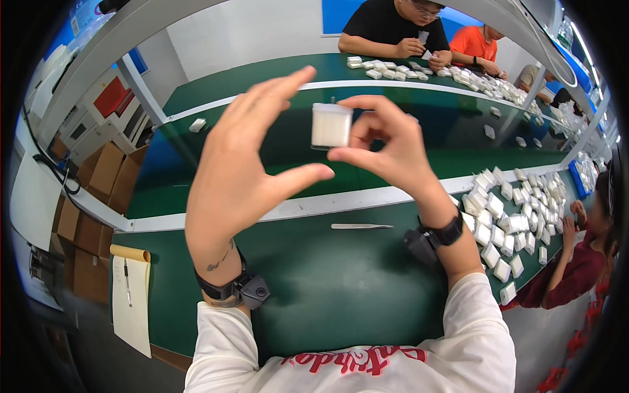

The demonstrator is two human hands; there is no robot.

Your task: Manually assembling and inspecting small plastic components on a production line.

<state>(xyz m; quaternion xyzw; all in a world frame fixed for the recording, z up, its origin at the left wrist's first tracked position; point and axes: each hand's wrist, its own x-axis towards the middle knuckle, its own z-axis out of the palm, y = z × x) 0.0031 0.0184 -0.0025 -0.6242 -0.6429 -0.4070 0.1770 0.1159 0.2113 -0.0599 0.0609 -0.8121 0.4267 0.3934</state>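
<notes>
Raised above the bench, my right hand [393,141] grips a small clear plastic box with white contents [331,126]. Its index finger lies along the top edge and the thumb presses below. To the left of the box, my left hand [239,144] is open, its fingers stretched up and its thumb pointing toward the box without touching it. Nothing is in my left hand. Beneath both hands, a pair of tweezers [362,226] lies flat on the green tabletop [354,288].
Many similar white boxes [508,226] are heaped to the right, near a person in a dark red sleeve [563,272]. A notepad [131,298] with a pen [127,281] lies left. Beyond the white rail [295,208], more people handle boxes. Cardboard boxes [92,236] stand left.
</notes>
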